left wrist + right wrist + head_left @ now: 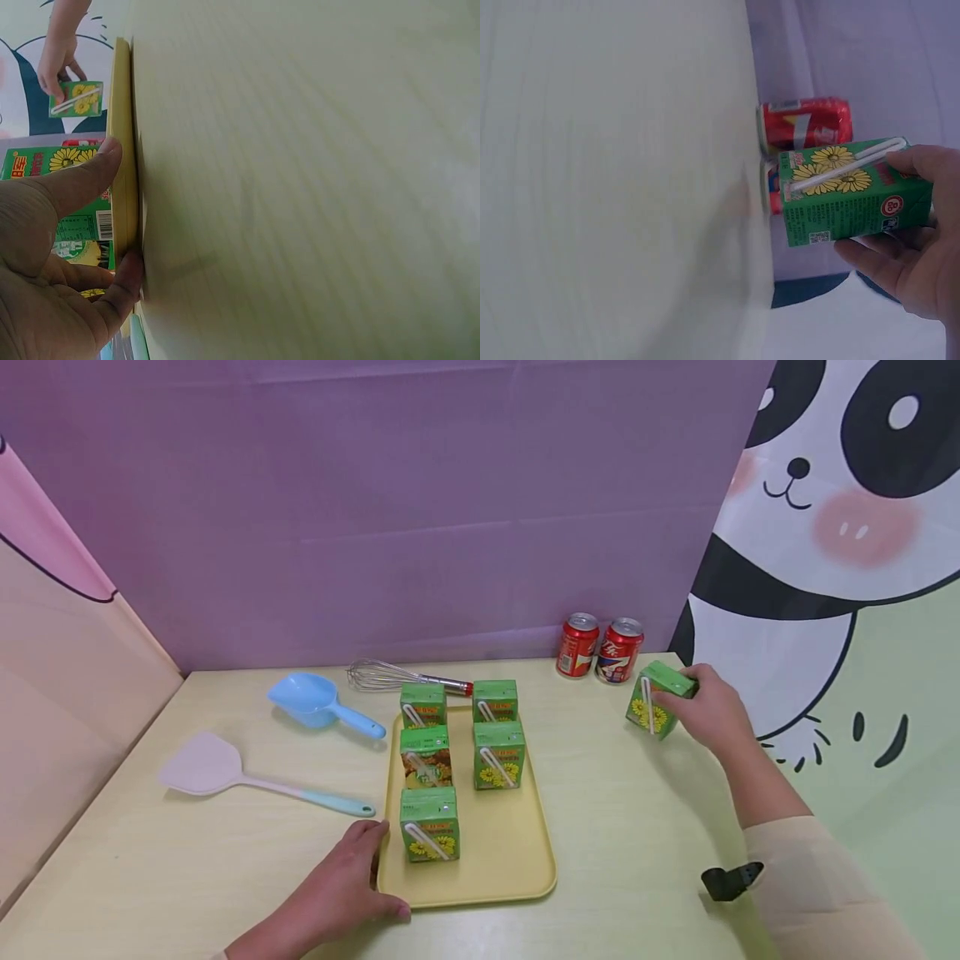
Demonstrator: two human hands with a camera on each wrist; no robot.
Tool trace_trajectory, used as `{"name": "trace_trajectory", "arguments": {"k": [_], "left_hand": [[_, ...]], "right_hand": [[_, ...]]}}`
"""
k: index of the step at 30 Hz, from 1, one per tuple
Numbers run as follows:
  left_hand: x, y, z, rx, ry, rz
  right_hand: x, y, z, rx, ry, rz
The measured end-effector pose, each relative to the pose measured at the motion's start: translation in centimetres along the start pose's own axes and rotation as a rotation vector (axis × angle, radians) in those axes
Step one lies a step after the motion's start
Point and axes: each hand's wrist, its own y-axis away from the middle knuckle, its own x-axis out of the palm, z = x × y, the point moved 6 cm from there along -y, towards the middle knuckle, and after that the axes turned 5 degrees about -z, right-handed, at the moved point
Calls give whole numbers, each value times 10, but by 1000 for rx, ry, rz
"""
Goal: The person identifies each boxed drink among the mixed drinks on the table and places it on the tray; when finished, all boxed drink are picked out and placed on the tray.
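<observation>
At the right of the head view, my right hand (712,708) grips a green juice box (647,708) with yellow flowers and a white straw on its side. The right wrist view shows that juice box (847,202) held above the table, between thumb and fingers. My left hand (341,881) holds the near left corner of a yellow tray (510,868), thumb at the front edge and fingers along the left side. Several similar boxes stand upright on the tray: a left column ending in a near box (430,831), and a right column including another box (498,762).
Two red drink cans (577,647) stand at the table's back right. Behind the tray lies a whisk (405,677). To the tray's left are a blue scoop (315,702) and a pale spatula (217,768). A purple cloth (375,527) hangs along the back edge.
</observation>
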Motion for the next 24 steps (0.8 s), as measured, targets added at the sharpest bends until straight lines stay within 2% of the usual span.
{"name": "trace_trajectory", "arguments": {"k": [9, 14, 24], "left_hand": [[0, 0, 0, -3, 1, 10], [0, 0, -1, 0, 2, 8], [0, 0, 1, -2, 7, 9]], "right_hand": [[-4, 25, 55, -121, -14, 72], [-7, 44, 84, -208, -60, 95], [7, 84, 131, -375, -141, 174]]}}
